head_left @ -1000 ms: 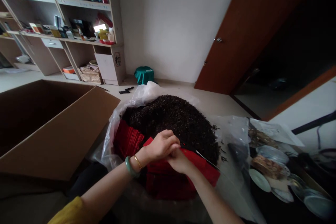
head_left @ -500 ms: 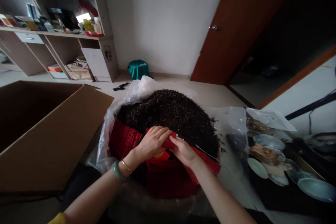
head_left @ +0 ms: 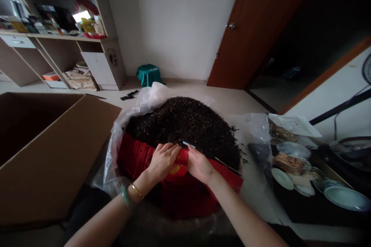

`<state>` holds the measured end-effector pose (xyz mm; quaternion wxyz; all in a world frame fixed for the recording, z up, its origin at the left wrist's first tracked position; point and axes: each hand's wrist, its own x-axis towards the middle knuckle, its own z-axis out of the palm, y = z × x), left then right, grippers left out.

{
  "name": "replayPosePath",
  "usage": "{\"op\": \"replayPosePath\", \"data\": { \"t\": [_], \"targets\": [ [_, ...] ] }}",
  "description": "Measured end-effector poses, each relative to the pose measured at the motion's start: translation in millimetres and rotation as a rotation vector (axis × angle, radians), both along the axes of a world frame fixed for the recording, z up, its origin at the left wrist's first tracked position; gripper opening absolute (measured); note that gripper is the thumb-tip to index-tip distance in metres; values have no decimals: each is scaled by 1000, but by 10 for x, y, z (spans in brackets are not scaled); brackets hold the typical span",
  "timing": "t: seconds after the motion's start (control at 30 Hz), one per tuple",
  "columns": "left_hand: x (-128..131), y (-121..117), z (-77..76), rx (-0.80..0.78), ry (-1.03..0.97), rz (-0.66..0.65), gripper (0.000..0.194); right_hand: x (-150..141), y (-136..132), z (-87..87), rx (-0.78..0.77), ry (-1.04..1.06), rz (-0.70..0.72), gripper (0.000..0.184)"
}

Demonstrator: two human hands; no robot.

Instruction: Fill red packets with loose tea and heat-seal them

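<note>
A big heap of dark loose tea leaves (head_left: pixel 185 123) fills a clear plastic bag (head_left: pixel 156 94) in front of me. Rows of red packets (head_left: pixel 136 156) line the bag's near side. My left hand (head_left: pixel 162 161) and my right hand (head_left: pixel 198 165) meet over them, both with fingers closed on one small red packet (head_left: pixel 182 157) held between them at the edge of the tea heap. A green bangle and a gold bracelet ring my left wrist.
An open cardboard box (head_left: pixel 58 150) stands at the left. Dishes and small bowls (head_left: pixel 292 166) crowd a dark tray at the right. Behind are shelves (head_left: pixel 58 34), a green bag (head_left: pixel 149 74) on the floor and a brown door (head_left: pixel 255 27).
My hands have shifted from a tight clasp to gripping the red packet from both sides, a little lower and nearer the tea. The camera has tilted down and right.
</note>
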<state>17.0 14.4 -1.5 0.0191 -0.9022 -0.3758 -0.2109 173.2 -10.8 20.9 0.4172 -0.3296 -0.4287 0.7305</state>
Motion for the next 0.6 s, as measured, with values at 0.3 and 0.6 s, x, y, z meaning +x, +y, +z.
{"op": "replayPosePath", "data": {
  "t": [0.3,0.6],
  "targets": [
    [-40,19,33,-103,-74,-21,48,47,-55,51,-93,61,123,59],
    [27,-5,-81,-36,-57,6,46,49,-34,-39,-107,105,43,52]
  ]
}}
